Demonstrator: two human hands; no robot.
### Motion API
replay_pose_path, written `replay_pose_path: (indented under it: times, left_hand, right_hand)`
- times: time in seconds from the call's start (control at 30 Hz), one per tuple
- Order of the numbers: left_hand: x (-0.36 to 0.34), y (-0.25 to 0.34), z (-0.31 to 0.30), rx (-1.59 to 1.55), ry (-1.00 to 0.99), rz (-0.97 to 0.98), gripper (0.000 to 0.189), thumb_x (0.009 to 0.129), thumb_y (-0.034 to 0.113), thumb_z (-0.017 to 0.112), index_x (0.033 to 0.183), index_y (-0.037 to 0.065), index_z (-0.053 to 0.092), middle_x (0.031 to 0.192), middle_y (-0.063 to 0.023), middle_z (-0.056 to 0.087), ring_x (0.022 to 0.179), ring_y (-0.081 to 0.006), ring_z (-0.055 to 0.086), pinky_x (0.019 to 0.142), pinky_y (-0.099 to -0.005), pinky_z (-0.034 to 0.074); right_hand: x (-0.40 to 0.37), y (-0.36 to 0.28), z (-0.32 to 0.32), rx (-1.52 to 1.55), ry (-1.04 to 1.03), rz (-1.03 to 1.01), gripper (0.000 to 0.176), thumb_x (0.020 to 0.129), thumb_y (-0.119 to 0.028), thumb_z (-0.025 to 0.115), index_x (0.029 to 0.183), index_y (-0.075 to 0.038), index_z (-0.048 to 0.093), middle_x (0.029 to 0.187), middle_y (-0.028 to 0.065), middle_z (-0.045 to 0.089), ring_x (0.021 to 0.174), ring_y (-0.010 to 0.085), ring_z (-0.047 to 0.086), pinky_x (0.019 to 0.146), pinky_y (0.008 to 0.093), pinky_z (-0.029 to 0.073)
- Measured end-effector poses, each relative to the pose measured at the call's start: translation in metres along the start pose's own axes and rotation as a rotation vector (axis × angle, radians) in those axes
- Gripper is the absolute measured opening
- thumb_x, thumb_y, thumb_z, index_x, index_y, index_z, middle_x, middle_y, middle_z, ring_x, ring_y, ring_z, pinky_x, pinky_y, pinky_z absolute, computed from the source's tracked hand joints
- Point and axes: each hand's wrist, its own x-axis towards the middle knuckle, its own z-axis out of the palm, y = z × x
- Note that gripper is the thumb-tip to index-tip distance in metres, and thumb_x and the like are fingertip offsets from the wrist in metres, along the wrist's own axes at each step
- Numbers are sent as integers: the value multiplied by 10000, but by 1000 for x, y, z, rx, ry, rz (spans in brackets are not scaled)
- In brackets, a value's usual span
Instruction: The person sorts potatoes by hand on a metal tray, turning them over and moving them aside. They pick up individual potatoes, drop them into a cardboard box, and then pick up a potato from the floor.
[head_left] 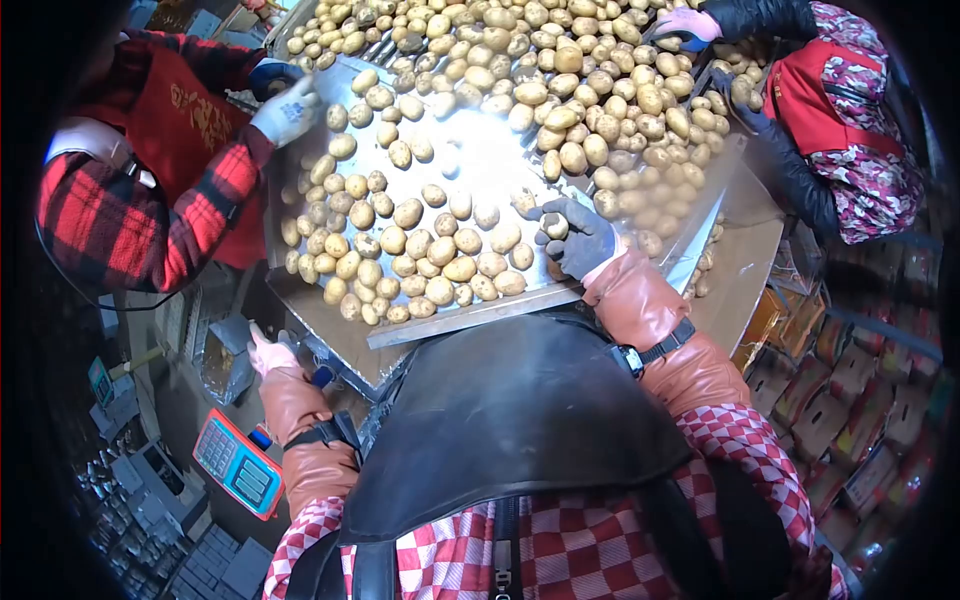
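Observation:
Many potatoes (pixel 460 268) lie on a shiny metal tray (pixel 480 140) in front of me. My right hand (pixel 578 238), in a dark grey glove, is over the tray's right part, its fingers curled round a potato (pixel 554 226). My left hand (pixel 272 350), pinkish, hangs beyond the tray's lower left corner, with its fingers apart and nothing in them. It is nearest to a clear plastic bag (pixel 225 375). A larger heap of potatoes (pixel 600 90) covers the far and right side.
A co-worker in a plaid sleeve (pixel 110 215) is at the left, a white glove (pixel 288 112) at the tray's edge. Another person in a red apron (pixel 815 100) works at the upper right. A scale display (pixel 238 463) stands lower left; cartons (pixel 850 400) are stacked lower right.

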Motion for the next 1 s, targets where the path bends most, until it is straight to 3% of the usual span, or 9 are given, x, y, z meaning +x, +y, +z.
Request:
replay_pose_path:
  times: [0.03, 0.1, 0.17, 0.33, 0.47, 0.63, 0.73, 0.9, 1.0]
  left_hand:
    - [2, -8, -3, 546, 206, 102, 629, 861, 32, 678, 1448, 91, 461, 1396, -180, 516, 1266, -331, 525, 1067, -403, 445]
    - [4, 10, 25, 511, -92, 579, 676, 817, 56, 742, 1438, 98, 478, 1451, -209, 456, 1309, -365, 487, 1087, -430, 426]
    - [-22, 47, 86, 418, -80, 653, 642, 832, 171, 745, 1423, 109, 501, 1450, -222, 444, 1282, -406, 497, 1084, -431, 425]
    - [-63, 99, 164, 924, -444, 663, 776, 863, 565, 644, 1513, 220, 396, 1562, -175, 344, 1468, -411, 220, 1116, -723, 166]
    - [-68, 101, 172, 901, -557, 660, 734, 868, 528, 659, 1497, 225, 433, 1573, -187, 320, 1470, -431, 215, 1149, -674, 143]
    - [-71, 113, 192, 748, -498, 916, 676, 866, 429, 692, 1450, 161, 481, 1506, -194, 400, 1425, -427, 294, 1159, -601, 215]
    - [-82, 130, 210, 706, -740, 1124, 676, 887, 454, 661, 1456, 154, 452, 1512, -194, 380, 1436, -442, 279, 1155, -610, 220]
    - [-66, 139, 236, 674, -769, 1131, 603, 908, 340, 678, 1448, 157, 480, 1510, -197, 414, 1429, -426, 328, 1176, -587, 216]
    - [-65, 149, 236, 510, -764, 1042, 553, 932, 302, 652, 1424, 109, 491, 1483, -180, 456, 1412, -387, 369, 1169, -562, 252]
  right_hand:
    - [3, 6, -2, 164, 1, 31, 321, 951, 26, 534, 1269, -13, 545, 1221, 101, 606, 965, 146, 578, 721, 216, 504]
    - [7, 3, 4, 205, 7, 29, 300, 990, -64, 548, 1289, -38, 545, 1226, 115, 598, 951, 164, 577, 698, 207, 505]
    - [18, -13, 18, 519, 245, 219, 528, 909, 131, 440, 1366, -122, 520, 1206, 99, 640, 803, 64, 575, 642, 195, 483]
    - [8, -13, 11, 1045, 143, 172, 498, 938, 80, 527, 1408, -77, 474, 1279, 185, 569, 925, 119, 554, 640, 169, 459]
    - [5, -12, -12, 1158, 331, 289, 210, 887, -86, 605, 1080, -51, 530, 909, 68, 545, 623, 94, 452, 412, 175, 343]
    - [-12, -6, -21, 1007, 584, 313, 301, 907, -172, 609, 1190, -87, 551, 826, 29, 529, 588, 86, 430, 415, 187, 314]
    - [-19, -9, -23, 937, 386, 247, 524, 1033, -405, 472, 1493, -163, 413, 998, 32, 579, 711, 101, 471, 489, 192, 375]
    - [-32, -1, -14, 817, 356, -104, 437, 1037, -397, 504, 1408, -167, 503, 1243, 143, 578, 919, 181, 544, 598, 217, 449]
    - [-50, -9, -17, 1367, 253, 2, 555, 1027, -414, 512, 1516, -194, 371, 1340, 142, 492, 975, 175, 553, 652, 257, 521]
